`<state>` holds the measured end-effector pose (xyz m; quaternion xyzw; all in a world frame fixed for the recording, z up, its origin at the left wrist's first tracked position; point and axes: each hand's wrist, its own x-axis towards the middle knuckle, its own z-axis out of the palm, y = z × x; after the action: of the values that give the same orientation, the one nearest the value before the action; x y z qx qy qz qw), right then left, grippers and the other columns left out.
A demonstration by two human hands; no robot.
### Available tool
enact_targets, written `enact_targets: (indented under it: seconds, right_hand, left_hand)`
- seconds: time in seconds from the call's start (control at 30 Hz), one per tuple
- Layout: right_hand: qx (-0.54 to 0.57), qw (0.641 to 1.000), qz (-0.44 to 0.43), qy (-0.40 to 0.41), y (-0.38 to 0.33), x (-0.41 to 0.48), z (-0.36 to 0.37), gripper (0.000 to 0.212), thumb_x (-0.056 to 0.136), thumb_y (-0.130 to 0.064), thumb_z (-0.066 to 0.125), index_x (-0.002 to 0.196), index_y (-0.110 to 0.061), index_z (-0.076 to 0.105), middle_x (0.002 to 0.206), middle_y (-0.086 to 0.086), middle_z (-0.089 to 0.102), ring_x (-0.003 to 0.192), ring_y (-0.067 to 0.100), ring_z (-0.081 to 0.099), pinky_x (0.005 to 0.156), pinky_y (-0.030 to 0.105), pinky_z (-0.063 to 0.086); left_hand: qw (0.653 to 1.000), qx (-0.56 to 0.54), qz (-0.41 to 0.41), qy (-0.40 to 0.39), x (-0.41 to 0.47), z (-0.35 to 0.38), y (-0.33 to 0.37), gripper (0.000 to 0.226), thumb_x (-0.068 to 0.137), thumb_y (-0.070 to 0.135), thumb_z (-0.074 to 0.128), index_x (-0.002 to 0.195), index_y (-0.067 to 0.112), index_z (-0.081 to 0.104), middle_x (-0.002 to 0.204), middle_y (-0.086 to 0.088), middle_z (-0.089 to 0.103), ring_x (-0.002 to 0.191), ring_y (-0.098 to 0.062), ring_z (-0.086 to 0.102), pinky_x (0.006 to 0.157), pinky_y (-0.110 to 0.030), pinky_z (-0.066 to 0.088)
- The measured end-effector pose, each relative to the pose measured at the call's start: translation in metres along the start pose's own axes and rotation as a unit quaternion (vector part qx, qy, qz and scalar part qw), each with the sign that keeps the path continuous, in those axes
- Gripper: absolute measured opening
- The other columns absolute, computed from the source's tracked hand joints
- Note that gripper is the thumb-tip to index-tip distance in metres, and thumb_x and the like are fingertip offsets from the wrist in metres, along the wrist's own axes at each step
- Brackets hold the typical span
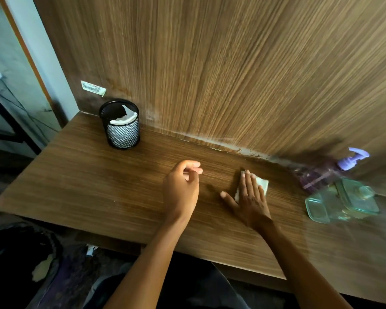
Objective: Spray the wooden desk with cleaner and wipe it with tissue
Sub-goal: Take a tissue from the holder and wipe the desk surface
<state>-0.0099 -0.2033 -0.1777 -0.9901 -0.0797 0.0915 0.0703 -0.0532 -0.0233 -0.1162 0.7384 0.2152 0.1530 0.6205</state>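
Note:
The wooden desk (94,179) stretches across the view below a wood-panelled wall. My right hand (249,197) lies flat on a folded white tissue (262,183) in the middle of the desk, palm pressing it down, fingers spread. My left hand (182,186) hovers just left of it, fingers loosely curled with nothing in them. A purple spray bottle (328,172) with a lilac trigger head stands at the far right near the wall, blurred.
A black mesh cup (120,128) with crumpled white tissue inside stands at the back left of the desk. Clear greenish glass containers (341,201) sit at the right, in front of the bottle. The desk's front edge runs just below my forearms.

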Motion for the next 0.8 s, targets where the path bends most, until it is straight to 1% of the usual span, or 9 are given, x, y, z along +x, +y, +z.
enact_targets:
  seconds: [0.1,0.17,0.23,0.3,0.47,0.57,0.6,0.7,0.8]
  right_hand:
    - [0.024,1.0,0.011,-0.01,-0.038,0.029,0.002,0.105,0.073,-0.08,0.017,0.149,-0.01,-0.003,0.16,0.007,-0.007,0.147,0.018,-0.009,0.119,0.039,-0.003]
    - [0.016,0.999,-0.018,-0.03,-0.064,0.039,0.002,0.104,0.072,-0.078,0.011,0.148,-0.009,-0.007,0.159,0.007,-0.011,0.146,0.019,-0.013,0.119,0.04,-0.005]
    - [-0.028,0.996,-0.07,-0.041,-0.086,0.037,0.005,0.106,0.063,-0.07,-0.005,0.147,-0.006,-0.009,0.158,0.01,-0.014,0.146,0.024,-0.014,0.119,0.041,-0.005]
    - [-0.051,0.989,-0.128,-0.044,-0.097,0.022,0.008,0.105,0.058,-0.059,-0.01,0.148,-0.005,-0.007,0.158,0.013,-0.013,0.145,0.027,-0.014,0.118,0.041,-0.005]
    - [-0.029,0.976,-0.214,-0.031,-0.072,-0.035,0.018,0.103,0.078,-0.079,-0.002,0.148,-0.005,0.007,0.157,0.01,-0.002,0.145,0.027,-0.004,0.119,0.045,0.001]
    - [-0.065,0.98,-0.187,-0.01,-0.033,-0.055,0.019,0.099,0.079,-0.081,0.008,0.147,-0.007,0.008,0.154,0.007,0.001,0.144,0.023,0.001,0.117,0.043,0.008]
    - [-0.064,0.984,-0.169,-0.008,-0.023,-0.056,0.015,0.099,0.078,-0.081,0.005,0.146,-0.009,0.004,0.153,0.006,-0.001,0.144,0.021,-0.001,0.118,0.041,0.008]
    - [-0.042,0.994,-0.098,-0.04,-0.012,-0.044,0.004,0.106,0.063,-0.086,-0.013,0.143,-0.016,-0.015,0.152,0.0,-0.019,0.141,0.013,-0.018,0.117,0.032,-0.006]
    - [0.006,1.0,-0.012,-0.013,-0.041,-0.018,0.001,0.115,0.061,-0.087,-0.007,0.148,-0.011,-0.007,0.158,0.006,-0.012,0.145,0.015,-0.013,0.117,0.035,-0.005]
  left_hand:
    - [1.0,0.005,0.0,0.01,0.001,0.001,0.001,0.021,0.087,0.003,0.049,0.092,0.014,0.066,0.086,0.002,0.071,0.08,-0.011,0.067,0.073,-0.014,0.048]
    - [1.0,0.005,-0.004,0.016,0.002,0.002,0.001,0.022,0.087,0.003,0.049,0.093,0.014,0.066,0.089,0.0,0.073,0.079,-0.011,0.066,0.069,-0.007,0.045]
    - [1.0,0.008,-0.005,0.024,0.005,0.001,0.001,0.021,0.086,0.004,0.049,0.094,0.014,0.066,0.091,-0.002,0.074,0.082,-0.013,0.068,0.071,-0.013,0.048]
    - [0.999,0.013,-0.009,0.033,0.006,0.0,0.001,0.021,0.086,0.005,0.05,0.094,0.015,0.067,0.093,-0.003,0.074,0.085,-0.015,0.068,0.076,-0.023,0.052]
    - [0.999,-0.01,-0.012,0.035,0.005,-0.005,0.001,0.022,0.085,0.001,0.049,0.088,0.016,0.066,0.087,-0.001,0.073,0.083,-0.014,0.069,0.078,-0.024,0.053]
    - [0.999,-0.014,-0.014,0.041,0.007,-0.01,0.0,0.019,0.085,0.002,0.051,0.087,0.013,0.066,0.085,-0.002,0.074,0.078,-0.014,0.069,0.076,-0.028,0.054]
    - [0.999,-0.015,-0.014,0.038,0.007,-0.013,0.0,0.019,0.085,0.002,0.051,0.088,0.013,0.067,0.086,-0.002,0.074,0.078,-0.013,0.069,0.075,-0.026,0.053]
    - [0.999,-0.023,-0.016,0.031,0.006,-0.015,0.001,0.019,0.086,0.002,0.052,0.089,0.014,0.066,0.088,-0.002,0.074,0.081,-0.012,0.068,0.075,-0.023,0.053]
    - [0.999,-0.025,-0.019,0.026,0.006,-0.013,0.002,0.019,0.087,0.004,0.051,0.091,0.014,0.067,0.09,-0.002,0.074,0.083,-0.013,0.069,0.078,-0.024,0.054]
